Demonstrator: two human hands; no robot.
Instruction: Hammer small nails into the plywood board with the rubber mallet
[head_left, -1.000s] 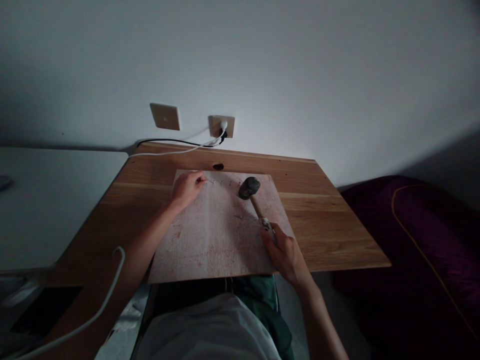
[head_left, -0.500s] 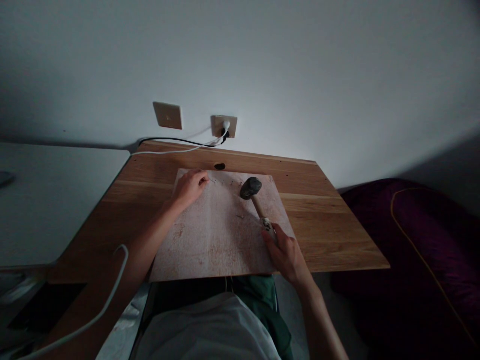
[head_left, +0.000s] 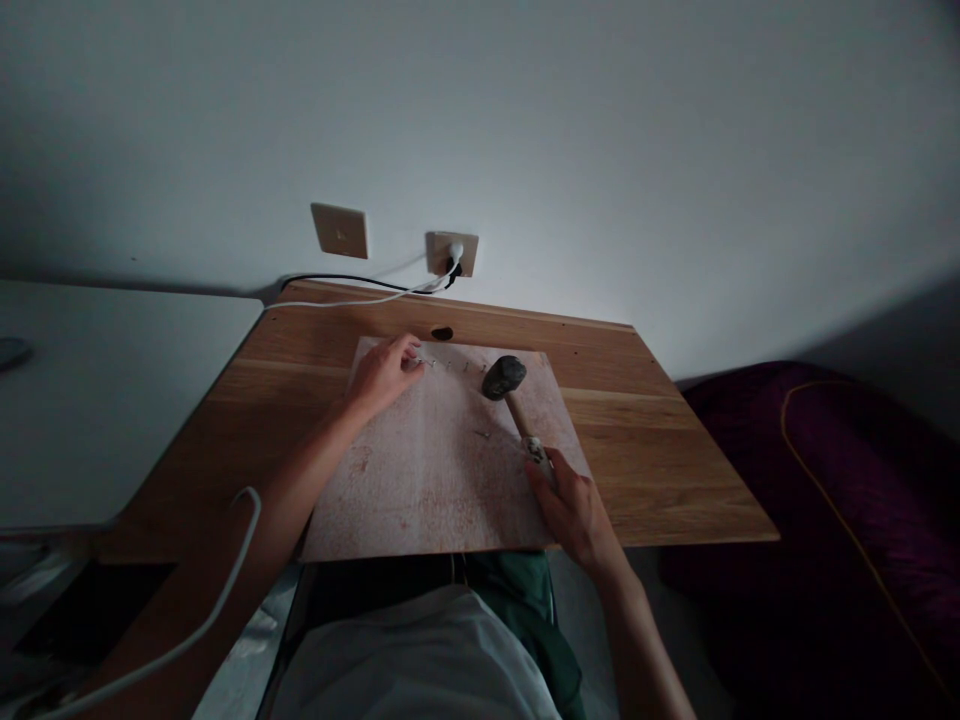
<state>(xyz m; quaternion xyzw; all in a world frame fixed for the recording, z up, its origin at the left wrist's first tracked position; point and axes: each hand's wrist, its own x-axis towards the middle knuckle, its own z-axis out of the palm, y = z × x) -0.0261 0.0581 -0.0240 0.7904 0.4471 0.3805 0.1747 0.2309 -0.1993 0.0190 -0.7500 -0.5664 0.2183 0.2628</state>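
My right hand (head_left: 574,505) is wrapped round the handle of a mallet with a dark head (head_left: 504,377). The mallet's head is over the right part of a pale, scuffed board (head_left: 405,480). At the board's far left my left hand (head_left: 386,375) has its thumb and forefinger parted, close beside a small nail (head_left: 433,363). Several nails stand in a row along the far side of the board, running from my left fingertips toward the mallet head. Another nail (head_left: 482,434) lies flat near the board's middle.
Beneath the board is a wooden tabletop (head_left: 660,450) with a cable hole (head_left: 442,333). White and black cables run along the wall to a socket (head_left: 453,254). A white surface (head_left: 112,400) adjoins at left; a purple beanbag-like seat (head_left: 847,480) stands at right. A white cord (head_left: 232,580) crosses my left forearm.
The thumb and forefinger of my left hand have come apart from a pinch beside the nail row. My right hand and the mallet have stayed almost still.
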